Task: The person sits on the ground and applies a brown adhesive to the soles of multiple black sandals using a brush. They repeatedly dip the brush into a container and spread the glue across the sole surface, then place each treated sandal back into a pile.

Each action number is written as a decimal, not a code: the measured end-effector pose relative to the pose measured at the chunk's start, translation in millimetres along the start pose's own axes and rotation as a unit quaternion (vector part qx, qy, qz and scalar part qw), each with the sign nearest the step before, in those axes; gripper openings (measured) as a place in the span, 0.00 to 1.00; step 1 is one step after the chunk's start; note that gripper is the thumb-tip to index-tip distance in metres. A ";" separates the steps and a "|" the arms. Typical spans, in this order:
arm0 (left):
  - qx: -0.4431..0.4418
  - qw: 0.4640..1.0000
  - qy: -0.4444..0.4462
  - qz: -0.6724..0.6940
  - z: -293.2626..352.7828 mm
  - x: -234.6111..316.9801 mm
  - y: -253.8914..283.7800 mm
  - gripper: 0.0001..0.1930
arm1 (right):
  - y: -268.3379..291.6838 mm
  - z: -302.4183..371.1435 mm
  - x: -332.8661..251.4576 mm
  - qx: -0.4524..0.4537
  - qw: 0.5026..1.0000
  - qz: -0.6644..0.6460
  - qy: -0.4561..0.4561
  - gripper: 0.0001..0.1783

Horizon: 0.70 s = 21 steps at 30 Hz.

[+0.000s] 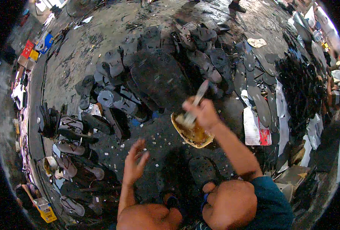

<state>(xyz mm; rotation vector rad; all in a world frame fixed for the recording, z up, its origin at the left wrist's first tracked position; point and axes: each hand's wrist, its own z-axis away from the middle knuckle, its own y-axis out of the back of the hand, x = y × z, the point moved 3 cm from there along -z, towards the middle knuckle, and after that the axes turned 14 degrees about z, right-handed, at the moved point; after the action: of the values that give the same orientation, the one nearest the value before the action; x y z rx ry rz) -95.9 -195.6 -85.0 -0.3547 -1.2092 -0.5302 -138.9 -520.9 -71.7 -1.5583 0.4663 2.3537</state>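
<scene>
My right hand (pixel 205 114) is closed around a brush (pixel 201 92) with a pale, flat handle pointing up and away. The bristle end is down in a shallow bowl (pixel 196 144) with a crusted, yellowish rim and amber-brown, sticky-looking stuff inside. Bristles and fingers are a little blurred. My left hand (pixel 134 163) hangs over the floor to the left of the bowl, fingers apart, holding nothing. Just beyond the bowl lies a dark, flat block (pixel 160 76) with rounded corners, with nothing of mine touching it.
Dark sandals (pixel 115 63) and soles ring the block. More sandals (pixel 72 124) stand along the left. At right lie long soles (pixel 259 105), a red-and-white packet (pixel 257 128) and a heap of black strips (pixel 300 88). A yellow box (pixel 45 211) sits lower left. Small scraps dot the floor.
</scene>
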 end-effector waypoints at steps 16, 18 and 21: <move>0.153 0.909 -0.091 -0.376 103.7 79.8 88.9 0.12 | 43.4 42.0 14.3 0.131 0.887 0.411 0.165 0.12; 0.210 0.917 -0.218 -0.259 98.2 89.6 72.1 0.12 | 29.0 39.4 40.2 0.114 0.881 0.392 0.237 0.14; 0.116 0.964 -0.208 -0.118 113.0 31.0 66.3 0.14 | 28.5 39.0 36.6 0.169 0.846 0.450 0.233 0.12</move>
<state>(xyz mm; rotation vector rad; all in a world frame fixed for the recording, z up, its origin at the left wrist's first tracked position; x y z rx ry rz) -139.5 -87.3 -18.0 -0.1230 -1.7179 -0.5258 -196.7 -528.7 -88.0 -1.9785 1.9782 2.1565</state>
